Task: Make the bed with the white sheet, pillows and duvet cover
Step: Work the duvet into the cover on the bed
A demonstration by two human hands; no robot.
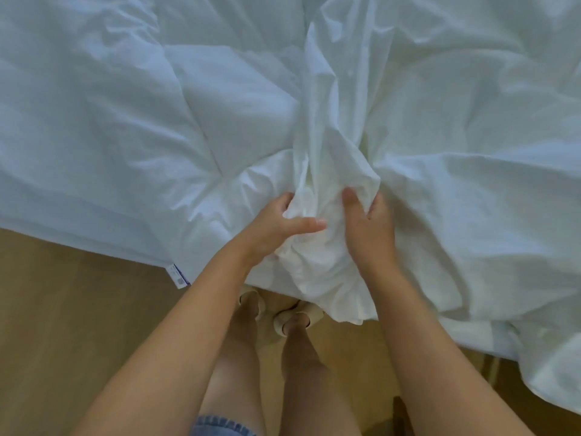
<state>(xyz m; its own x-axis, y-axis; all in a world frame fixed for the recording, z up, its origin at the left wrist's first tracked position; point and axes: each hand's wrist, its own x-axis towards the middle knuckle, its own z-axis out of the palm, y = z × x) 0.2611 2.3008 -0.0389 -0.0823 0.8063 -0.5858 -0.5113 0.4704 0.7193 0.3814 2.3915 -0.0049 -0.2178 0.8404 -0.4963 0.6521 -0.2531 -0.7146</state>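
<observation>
A white duvet [103,127] lies spread over the bed on the left, with a small label [177,275] at its near corner. A crumpled white duvet cover [440,152] is heaped over the right half and bunched at the bed's near edge. My left hand [276,225] grips the left side of that bunch, thumb laid across the cloth. My right hand [367,228] grips the right side, fingers buried in the folds. The bunched fabric [317,215] between both hands hangs down over the bed edge. No pillows are in view.
A light wooden floor [63,309] runs along the near side of the bed. My legs and feet in pale sandals [283,313] stand right against the bed edge. A dark object [401,413] shows at the bottom right.
</observation>
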